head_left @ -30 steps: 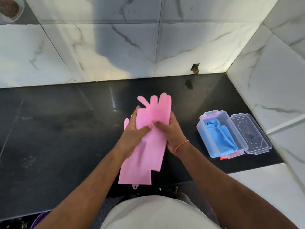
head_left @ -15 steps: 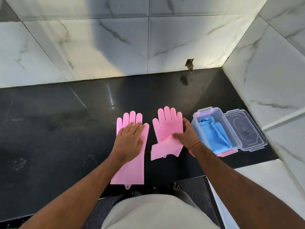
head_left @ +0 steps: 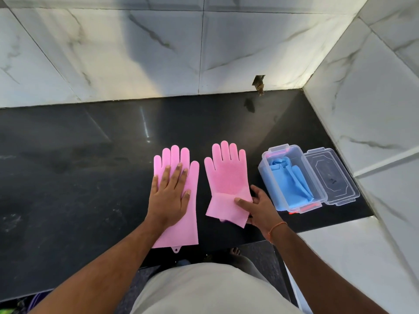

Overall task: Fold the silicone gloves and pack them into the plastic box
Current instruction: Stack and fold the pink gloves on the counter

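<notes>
Two pink gloves lie side by side on the black counter (head_left: 68, 177), fingers pointing at the tiled wall (head_left: 136, 53). The left glove (head_left: 179, 223) is spread out at full length, its cuff reaching almost to the counter's near edge, and the left hand (head_left: 169, 196) rests flat on top of it — palm down, fingers stretched and slightly spread, pressing rather than gripping. The right glove (head_left: 226, 177) sits just beside it, apart by a narrow strip of counter; its cuff is doubled up over the palm, so it looks much shorter than its partner. The right hand (head_left: 258, 207) is at that folded cuff's right corner, thumb laid on top of the flap and fingers curled loosely at its edge and under it — a light pinch on the fold, not a closed fist. To the right of this hand stands the box (head_left: 263, 168), clear plastic, open, with blue gloves (head_left: 290, 184) already tucked inside. Its lid (head_left: 331, 177) lies flat on the counter against the box's far right side, close to the side wall.
</notes>
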Demonstrator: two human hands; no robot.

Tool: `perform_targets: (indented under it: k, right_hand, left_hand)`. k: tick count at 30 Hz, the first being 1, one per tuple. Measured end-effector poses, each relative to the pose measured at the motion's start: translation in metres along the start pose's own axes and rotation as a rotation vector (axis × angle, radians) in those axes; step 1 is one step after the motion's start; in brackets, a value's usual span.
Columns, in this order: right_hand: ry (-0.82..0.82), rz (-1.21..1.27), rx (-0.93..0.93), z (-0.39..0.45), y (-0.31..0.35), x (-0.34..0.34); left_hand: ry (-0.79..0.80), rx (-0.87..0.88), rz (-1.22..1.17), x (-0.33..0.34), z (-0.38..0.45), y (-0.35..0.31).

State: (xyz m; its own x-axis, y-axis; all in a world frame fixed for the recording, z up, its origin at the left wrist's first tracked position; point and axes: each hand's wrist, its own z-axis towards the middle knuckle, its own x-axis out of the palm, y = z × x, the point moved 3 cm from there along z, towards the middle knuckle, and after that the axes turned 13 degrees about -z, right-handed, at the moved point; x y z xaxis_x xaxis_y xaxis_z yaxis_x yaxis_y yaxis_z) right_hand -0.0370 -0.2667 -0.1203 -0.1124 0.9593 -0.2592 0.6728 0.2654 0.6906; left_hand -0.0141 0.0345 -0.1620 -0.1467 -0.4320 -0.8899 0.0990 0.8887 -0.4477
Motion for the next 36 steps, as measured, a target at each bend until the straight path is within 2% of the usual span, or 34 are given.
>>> perform_targets:
  k: [11,22,36]
  right_hand:
    - [-0.052,-0.534,-0.141,-0.011,0.004,-0.007]
    - [-0.206,-0.447,-0.113,-0.001,-0.002,0.011]
    - [-0.223,-0.548,-0.174,0.001,0.01,0.01]
  left_hand:
    - [-0.036,-0.097,-0.021,0.007,0.015,-0.018]
    - [-0.028,-0.127,-0.023,0.014,0.013,-0.03]
    - [-0.042,-0.058,-0.015,0.012,0.007,-0.026]
